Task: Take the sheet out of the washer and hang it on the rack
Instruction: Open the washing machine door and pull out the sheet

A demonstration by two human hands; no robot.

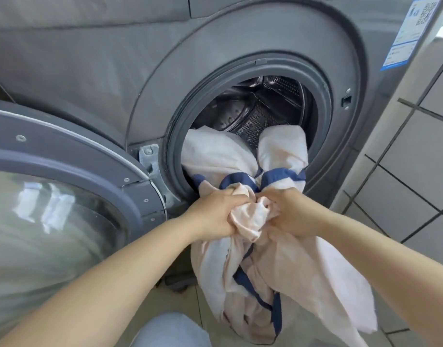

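Note:
A pale pink sheet [285,266] with a dark blue border spills from the round mouth of the grey washer [340,53]. Part of it still lies inside the steel drum [260,113], and a long fold hangs down toward the floor. My left hand [212,214] grips a bunch of the sheet just below the door opening. My right hand [293,211] grips the cloth right beside it. Both fists nearly touch each other. No rack is in view.
The washer door [72,171] stands swung open at the left, its glass bulging toward me. A pale tiled wall [415,151] rises close on the right. Tiled floor [180,299] lies below, and my knee in light jeans [170,331] shows at the bottom.

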